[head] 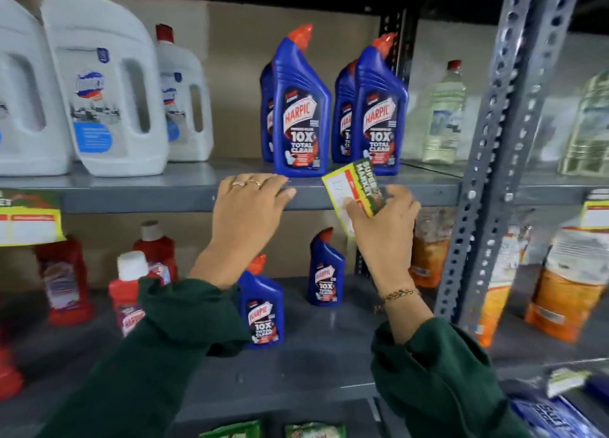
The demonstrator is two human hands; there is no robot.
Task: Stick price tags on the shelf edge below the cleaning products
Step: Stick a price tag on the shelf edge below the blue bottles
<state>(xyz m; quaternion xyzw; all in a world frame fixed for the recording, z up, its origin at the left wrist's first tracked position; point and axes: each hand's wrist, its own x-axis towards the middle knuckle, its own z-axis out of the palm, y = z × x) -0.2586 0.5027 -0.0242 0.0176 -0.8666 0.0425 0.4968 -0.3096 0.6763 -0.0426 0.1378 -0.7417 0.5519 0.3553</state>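
Observation:
My right hand (pixel 382 220) grips a yellow, red and green price tag (pixel 354 190), tilted, in front of the grey shelf edge (pixel 148 200) below the blue Harpic bottles (pixel 301 108). My left hand (pixel 250 203) lies flat on that shelf edge, fingers spread, just under the left Harpic bottle, holding nothing. A tag of the same kind (pixel 29 216) hangs on the edge at the far left, beneath the white jugs (pixel 105 85).
A perforated grey upright (pixel 494 160) stands right of my hands, with clear bottles (pixel 443 114) and orange packs (pixel 566 292) beyond it. The lower shelf holds red bottles (pixel 66 282) and small blue Harpic bottles (pixel 326 269). Another tag (pixel 596 213) hangs at the far right.

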